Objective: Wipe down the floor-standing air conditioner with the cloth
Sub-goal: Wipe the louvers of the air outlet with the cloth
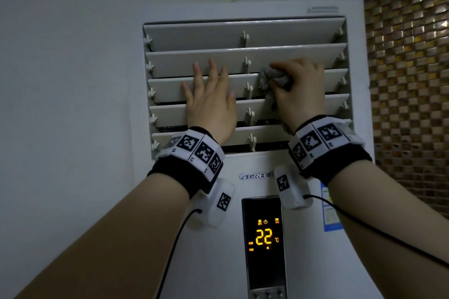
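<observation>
- Head view, general. Floor-standing air conditioner (213,238) seen from the front. Its outlet grille carries horizontal louvres (194,36). The lit display panel (264,235), well below both hands, reads 22 °C, so the unit is judged to be running.
- Left hand (210,104). Its fingers (213,68) are straight, spread and released, grasping nothing. The palm lies flat across the middle louvres and the fingertips reach the second louvre from the top.
- Right hand (301,90). Its fingers (289,65) are curled, grasping the bunched grey cloth (273,77). The cloth protrudes to the left of these fingers and touches the third louvre just beside the central pivot clip (248,88). A loose tail hangs below the thumb.
- Step in hand (judged): wiping the third louvre.
- Technique (judged). Brace the blades with the flat left palm so they do not swivel. Draw the cloth along the blade's length, from the clip outward. Press lightly, since the blades look thin and ride on small pivots. Keep the hanging tail out of the gaps between blades.
</observation>
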{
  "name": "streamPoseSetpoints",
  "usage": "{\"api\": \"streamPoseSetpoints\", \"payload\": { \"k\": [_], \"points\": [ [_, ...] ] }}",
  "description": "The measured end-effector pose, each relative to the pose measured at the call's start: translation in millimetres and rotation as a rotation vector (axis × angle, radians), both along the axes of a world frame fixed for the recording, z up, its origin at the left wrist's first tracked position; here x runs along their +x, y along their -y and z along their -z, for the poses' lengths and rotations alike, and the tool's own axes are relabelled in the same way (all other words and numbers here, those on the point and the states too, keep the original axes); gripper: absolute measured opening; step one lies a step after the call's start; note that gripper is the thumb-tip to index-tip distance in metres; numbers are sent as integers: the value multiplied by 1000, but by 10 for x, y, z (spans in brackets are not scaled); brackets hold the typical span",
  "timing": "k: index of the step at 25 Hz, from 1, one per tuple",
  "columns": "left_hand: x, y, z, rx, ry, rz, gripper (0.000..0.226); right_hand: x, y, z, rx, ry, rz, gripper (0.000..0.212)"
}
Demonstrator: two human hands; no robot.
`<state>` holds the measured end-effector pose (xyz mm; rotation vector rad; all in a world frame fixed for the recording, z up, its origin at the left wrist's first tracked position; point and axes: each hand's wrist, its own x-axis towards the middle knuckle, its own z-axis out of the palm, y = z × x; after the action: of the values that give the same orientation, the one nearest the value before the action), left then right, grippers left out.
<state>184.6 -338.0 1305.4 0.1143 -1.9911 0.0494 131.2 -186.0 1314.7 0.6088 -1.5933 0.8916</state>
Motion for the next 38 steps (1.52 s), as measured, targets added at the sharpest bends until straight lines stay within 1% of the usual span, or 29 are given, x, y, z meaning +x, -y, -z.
{"api": "streamPoseSetpoints", "payload": {
  "k": [4, 8, 9, 12, 13, 18, 19, 22, 23, 26, 27, 31, 32, 35, 36, 38],
  "points": [
    [-61, -38, 21, -8, -22, -30, 54, -64, 48, -23, 44, -42, -45, 35],
    [-50, -23, 22, -10, -23, -25, 54, -116, -43, -14, -64, 14, -31, 32],
    [-51, -30, 16, -4, -22, -25, 54, -104, -22, -25, -57, 20, -31, 32],
    [-64, -87, 17, 15, -23, -5, 54, -57, 65, -57, 91, -26, -47, 35],
    [-66, -96, 23, 17, -26, 1, 54, -54, 47, -66, 108, -25, -53, 36],
    [-80, -141, 22, 45, -40, 5, 53, -58, -10, -43, -63, 61, -43, 33],
    [-92, -173, 20, 45, -40, 8, 53, -47, 39, -29, -52, 49, -48, 34],
    [-125, -234, 27, 38, -38, 40, 52, -56, 54, -9, 73, -19, -86, 39],
    [-125, -232, 28, 39, -40, 48, 52, -81, -5, -19, 74, -20, -88, 39],
    [-129, -219, 21, 47, -44, 50, 52, -142, -130, -26, -38, 47, -81, 33],
    [-139, -235, 22, 50, -43, 46, 52, -133, -112, -23, -34, 49, -78, 33],
    [-178, -300, 17, 59, -46, 42, 55, -101, -62, -35, 163, -40, -94, 37],
    [-180, -298, 17, 61, -53, 45, 55, -122, -121, -46, 154, -28, -82, 37],
    [-166, -289, 29, 80, -63, 67, 54, -170, -263, -31, -18, 48, -56, 34],
    [-173, -298, 29, 84, -63, 66, 55, -167, -249, -18, -31, 48, -51, 34],
    [-206, -351, 35, 87, -63, 53, 55, -158, -197, -6, 52, 3, -73, 36]
  ]
}}
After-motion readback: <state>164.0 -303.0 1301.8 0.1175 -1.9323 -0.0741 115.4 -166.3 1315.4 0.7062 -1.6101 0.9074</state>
